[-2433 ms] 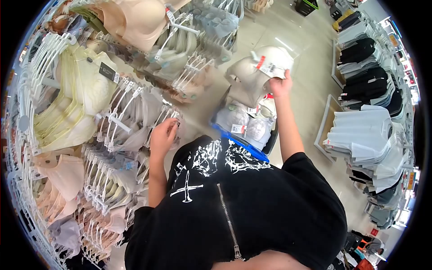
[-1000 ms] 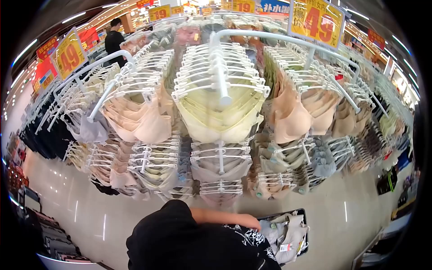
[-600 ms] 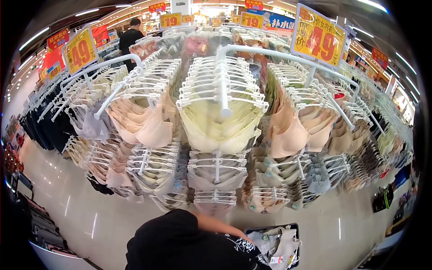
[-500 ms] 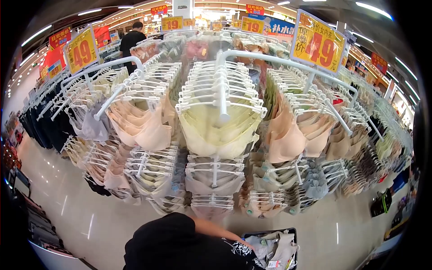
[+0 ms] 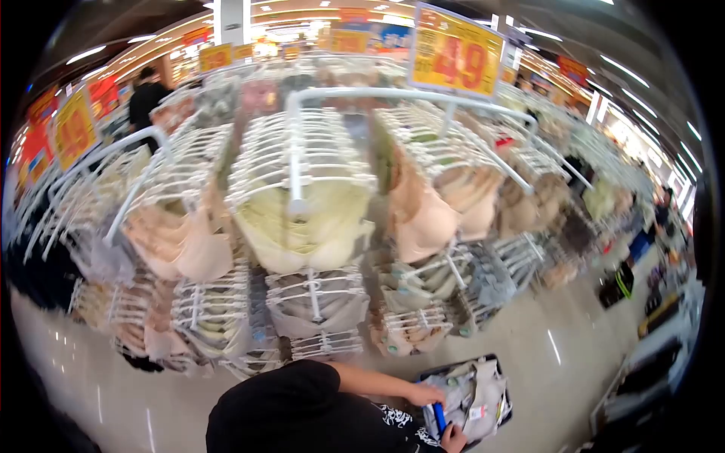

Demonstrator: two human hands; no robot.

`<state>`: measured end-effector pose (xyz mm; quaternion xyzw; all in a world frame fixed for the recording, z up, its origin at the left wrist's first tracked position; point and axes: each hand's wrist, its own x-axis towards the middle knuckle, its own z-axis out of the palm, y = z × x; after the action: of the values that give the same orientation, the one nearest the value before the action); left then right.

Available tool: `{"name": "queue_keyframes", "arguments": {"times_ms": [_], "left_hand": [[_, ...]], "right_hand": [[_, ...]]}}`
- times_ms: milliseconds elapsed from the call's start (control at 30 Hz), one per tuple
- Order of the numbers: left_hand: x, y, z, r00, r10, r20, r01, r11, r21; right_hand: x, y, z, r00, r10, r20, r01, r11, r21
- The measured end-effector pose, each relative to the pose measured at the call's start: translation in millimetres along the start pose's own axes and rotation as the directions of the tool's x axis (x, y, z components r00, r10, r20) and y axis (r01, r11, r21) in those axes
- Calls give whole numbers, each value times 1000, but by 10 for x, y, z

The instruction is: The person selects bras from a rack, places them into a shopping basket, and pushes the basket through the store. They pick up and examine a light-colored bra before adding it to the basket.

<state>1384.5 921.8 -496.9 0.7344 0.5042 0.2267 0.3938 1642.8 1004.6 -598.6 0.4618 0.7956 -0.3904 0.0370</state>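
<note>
My left hand [image 5: 426, 394] reaches across from the black sleeve at the bottom and has its fingers closed at the upper end of a small blue object [image 5: 439, 416]. At the lower end of that object, my right hand [image 5: 454, 439] is also closed on it. Just beside both hands is a dark-rimmed basket [image 5: 507, 381] holding grey and beige bras [image 5: 487, 394] with a white and red tag. What exactly the blue object is cannot be made out.
Racks of bras on white hangers [image 5: 306, 192] stand ahead, with white rails [image 5: 332, 93] sticking out. A yellow price sign [image 5: 456, 53] hangs above. Another person in black [image 5: 146, 102] stands at the back left. Folded dark goods [image 5: 649, 362] lie at the right.
The view has turned right, so the racks sit further left. Both hands now show with the blue object between them; before, they were mostly hidden. The basket shows more fully.
</note>
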Motion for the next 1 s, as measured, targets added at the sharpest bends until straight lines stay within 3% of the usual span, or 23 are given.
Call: {"name": "queue_keyframes", "arguments": {"times_ms": [33, 100, 167, 233, 267, 367, 467, 533, 600, 833, 867, 1000], "left_hand": [[25, 149, -64, 994, -110, 29, 106, 987, 124], [186, 99, -29, 993, -94, 69, 70, 953, 294], [433, -72, 18, 995, -4, 104, -45, 885, 463], [701, 28, -30, 958, -117, 263, -30, 867, 497], [811, -38, 42, 966, 6, 260, -121, 895, 429], [1070, 154, 141, 906, -177, 385, -38, 870, 491], [1325, -255, 312, 799, -118, 590, -61, 960, 274], [1317, -39, 177, 753, -198, 628, 76, 973, 216], [1322, 271, -29, 699, -312, 643, 218, 950, 224], [1587, -79, 112, 734, -249, 632, 126, 964, 234], [1587, 122, 1, 726, -290, 623, 195, 956, 219], [1707, 31, 20, 770, -281, 573, 150, 952, 266]], "right_hand": [[-418, -582, -222, 869, -206, -450, 206, 977, -50], [-489, -836, -388, 792, -243, -560, 264, 964, -44], [-473, -898, -483, 780, -203, -591, 210, 976, -58], [-443, -873, -532, 787, -151, -598, 164, 986, -34], [-451, -893, -576, 795, -147, -589, 168, 986, -18], [-426, -836, -609, 781, -126, -611, 141, 990, -24], [-406, -831, -699, 772, -56, -633, 105, 994, 40], [-372, -763, -704, 782, -38, -622, 73, 997, 32], [-376, -779, -770, 763, -46, -645, 110, 992, 60], [-240, -648, -950, 775, -42, -631, 102, 993, 59], [-194, -603, -958, 786, -39, -617, 91, 994, 54], [-54, -470, -1041, 783, -67, -619, 128, 990, 55]]}}
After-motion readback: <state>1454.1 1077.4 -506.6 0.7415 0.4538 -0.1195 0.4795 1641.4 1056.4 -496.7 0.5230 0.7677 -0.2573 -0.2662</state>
